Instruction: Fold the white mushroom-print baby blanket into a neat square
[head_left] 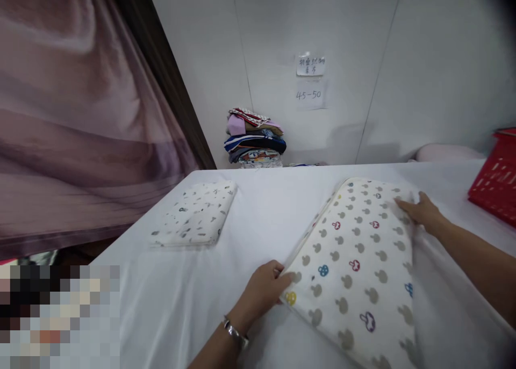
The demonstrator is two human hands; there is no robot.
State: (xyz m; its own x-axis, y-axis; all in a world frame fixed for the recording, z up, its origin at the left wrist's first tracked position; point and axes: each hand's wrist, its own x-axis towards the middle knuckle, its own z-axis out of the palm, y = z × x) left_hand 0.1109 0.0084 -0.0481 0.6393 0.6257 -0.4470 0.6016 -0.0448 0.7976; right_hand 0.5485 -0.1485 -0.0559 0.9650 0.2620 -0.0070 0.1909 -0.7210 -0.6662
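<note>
A white cloth with grey and coloured mushroom-like prints (358, 261) lies folded in layers on the right half of the white-covered table (258, 218). My left hand (268, 286), with a silver bracelet at the wrist, pinches the near left corner of this cloth, thumb on top. At the far right edge, my right hand (421, 210) has its fingers on the cloth's border; the thumb side shows, and part of the grip is hidden. Over on the left lies another folded white cloth with small dark prints (197, 213), untouched by either hand.
A stack of folded fabrics (256, 140) stands by the wall beyond the far table edge. To the right is a red plastic basket (495, 175). A pinkish curtain (80, 116) hangs at the left. Two paper notes (310, 81) are stuck to the wall.
</note>
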